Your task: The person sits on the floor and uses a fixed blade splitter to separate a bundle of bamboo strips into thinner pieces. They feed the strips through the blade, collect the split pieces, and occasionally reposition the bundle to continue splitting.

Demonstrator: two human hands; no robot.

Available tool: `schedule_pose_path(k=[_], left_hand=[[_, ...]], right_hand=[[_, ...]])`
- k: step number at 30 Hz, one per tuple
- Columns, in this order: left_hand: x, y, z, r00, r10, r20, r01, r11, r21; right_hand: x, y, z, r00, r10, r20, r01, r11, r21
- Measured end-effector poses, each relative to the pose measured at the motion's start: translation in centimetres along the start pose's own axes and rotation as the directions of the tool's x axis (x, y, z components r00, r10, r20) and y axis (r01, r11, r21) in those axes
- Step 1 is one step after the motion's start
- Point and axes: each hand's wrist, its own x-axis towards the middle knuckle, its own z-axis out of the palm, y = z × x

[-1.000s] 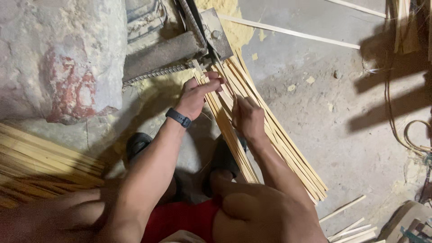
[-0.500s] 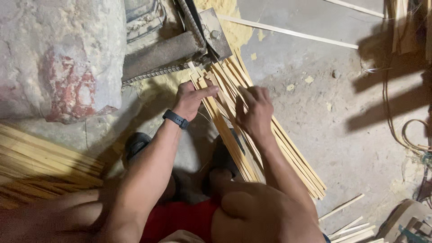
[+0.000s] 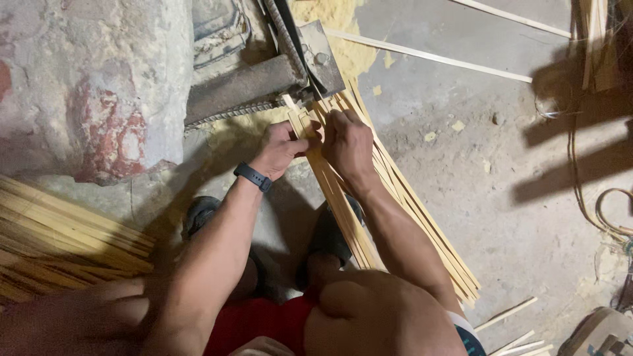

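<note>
Both hands, left hand [image 3: 282,148] and right hand [image 3: 347,142], grip pale, thin, flat bamboo strips [image 3: 395,198].

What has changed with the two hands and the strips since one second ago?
Both hands moved up the bamboo strips toward the metal machine. The left hand, open before, now grips them; the right hand holds on beside it. The pile at left stayed.
</note>
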Motion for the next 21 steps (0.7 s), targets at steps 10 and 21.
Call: schedule_pose_path(k=[10, 21], left_hand=[[-0.2, -0.4, 1.2, 0.997, 0.021, -0.078, -0.029, 0.994, -0.107], [-0.1, -0.1, 0.7, 0.998, -0.038, 0.047, 0.044, 0.991, -0.128]], right_hand=[[-7.2, 0.5, -6.1, 0.956, -0.279, -0.090, 0.257, 0.946, -0.195], [-3.3, 0.2, -2.1, 0.990, -0.057, -0.127, 0.065, 0.996, 0.057]])
